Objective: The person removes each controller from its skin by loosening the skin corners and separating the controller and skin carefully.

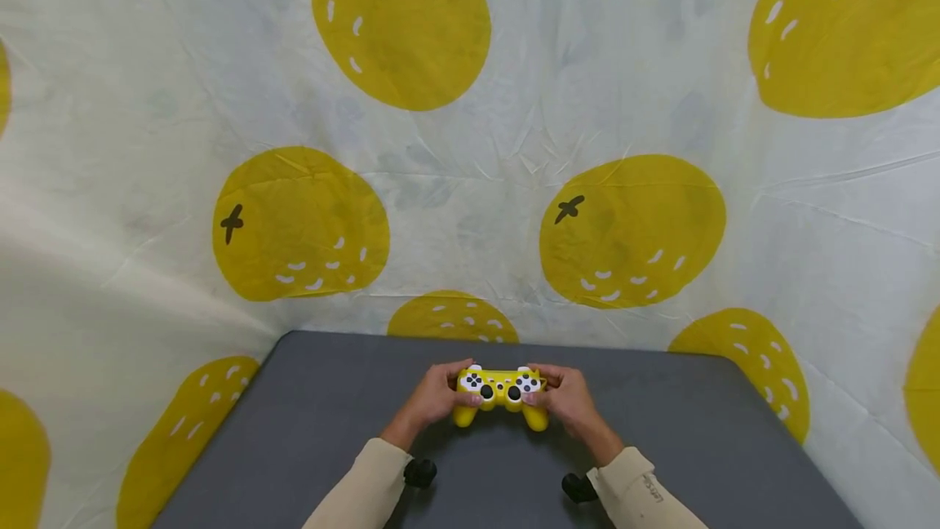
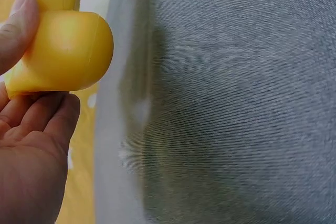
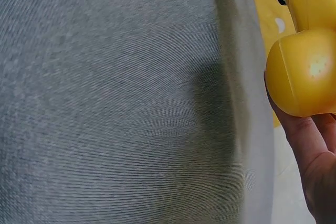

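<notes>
Gamepad (image 1: 502, 390) is the one thing in your hands: a yellow controller with white button pads, black sticks and dark buttons on its face, held level above the grey table (image 1: 308, 423), near the table's far edge and about midway along it. From the head view you cannot tell whether its grips touch the table or float just over it.

Your left hand (image 1: 438, 394) wraps the gamepad's left grip; the fingers curl round behind it and the thumb lies over the front near the left stick. In the left wrist view the rounded yellow end of the gamepad (image 2: 63, 51) sits against your palm, a fingertip (image 2: 18, 30) pressed on its side and the other fingers curled close beneath it, clamped on the grip.

Your right hand (image 1: 565, 397) mirrors it on the gamepad's right grip, fingers closed round the back, thumb over the face by the right stick. The right wrist view shows the gamepad's (image 3: 302, 72) round end resting on your fingers (image 3: 310, 150), with the table surface (image 3: 115, 108) below it.

Both of your cream sleeves (image 1: 367, 488) come in from the table's near edge toward the gamepad. Behind the gamepad, past the table's far edge, hangs a white cloth (image 1: 470, 178) printed with big yellow fruit, which also runs down both sides of the table.
</notes>
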